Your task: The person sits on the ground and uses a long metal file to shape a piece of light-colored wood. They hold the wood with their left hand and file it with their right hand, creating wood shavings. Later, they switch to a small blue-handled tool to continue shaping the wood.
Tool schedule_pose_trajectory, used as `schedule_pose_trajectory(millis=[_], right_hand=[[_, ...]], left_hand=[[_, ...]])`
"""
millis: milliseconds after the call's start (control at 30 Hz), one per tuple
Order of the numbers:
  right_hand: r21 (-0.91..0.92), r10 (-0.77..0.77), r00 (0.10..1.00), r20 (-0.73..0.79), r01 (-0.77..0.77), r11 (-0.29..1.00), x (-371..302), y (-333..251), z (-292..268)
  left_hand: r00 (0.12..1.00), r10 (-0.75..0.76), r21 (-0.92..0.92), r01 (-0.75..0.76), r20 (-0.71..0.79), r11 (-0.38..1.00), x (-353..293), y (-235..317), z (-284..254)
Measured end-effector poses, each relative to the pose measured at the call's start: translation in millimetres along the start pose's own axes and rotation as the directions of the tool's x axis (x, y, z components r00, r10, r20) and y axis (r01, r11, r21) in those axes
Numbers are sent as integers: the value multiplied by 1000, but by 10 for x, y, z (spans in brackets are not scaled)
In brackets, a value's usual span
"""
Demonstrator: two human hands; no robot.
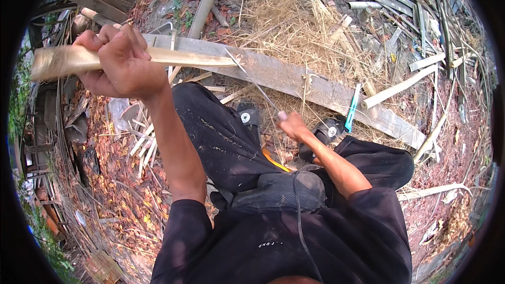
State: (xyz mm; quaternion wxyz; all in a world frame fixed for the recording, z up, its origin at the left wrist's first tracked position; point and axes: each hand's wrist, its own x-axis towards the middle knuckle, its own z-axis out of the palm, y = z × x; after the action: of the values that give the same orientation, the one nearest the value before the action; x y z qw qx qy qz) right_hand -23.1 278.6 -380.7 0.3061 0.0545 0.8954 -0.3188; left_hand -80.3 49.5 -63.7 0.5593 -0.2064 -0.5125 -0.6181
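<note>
left hand [123,63] fist clamped round bamboo slat [131,58]; right hand [293,125] fingers wrapped on knife [255,85], blade touching slat end.

Left hand [122,63] clenched around pale split bamboo slat [68,59]; right hand [292,124] gripping thin grey metal blade [252,81], tip meeting slat's end. Weathered grey wooden plank [315,87] beyond both hands.

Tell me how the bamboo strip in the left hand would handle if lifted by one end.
The bamboo strip looks stiff: it juts straight from the left hand without sagging. Being thin and dry, it is probably light. Flat-sided, it seems unlikely to roll.
</note>
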Motion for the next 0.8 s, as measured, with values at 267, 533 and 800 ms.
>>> schedule_pose_trajectory(millis=[267,533,800], right_hand=[[555,-44,847,530,-306,773,112,512,-89],[772,-557,735,-387,589,240,-814,-1537,-1625],[-35,-14,998,60,16,999,120,252,219]], left_hand=[[992,-8,90,19,-123,996,60,51,-251],[997,12,157,0,-76,988,27,55,-199],[993,-56,35,60,-108,998,37,115,-115]])
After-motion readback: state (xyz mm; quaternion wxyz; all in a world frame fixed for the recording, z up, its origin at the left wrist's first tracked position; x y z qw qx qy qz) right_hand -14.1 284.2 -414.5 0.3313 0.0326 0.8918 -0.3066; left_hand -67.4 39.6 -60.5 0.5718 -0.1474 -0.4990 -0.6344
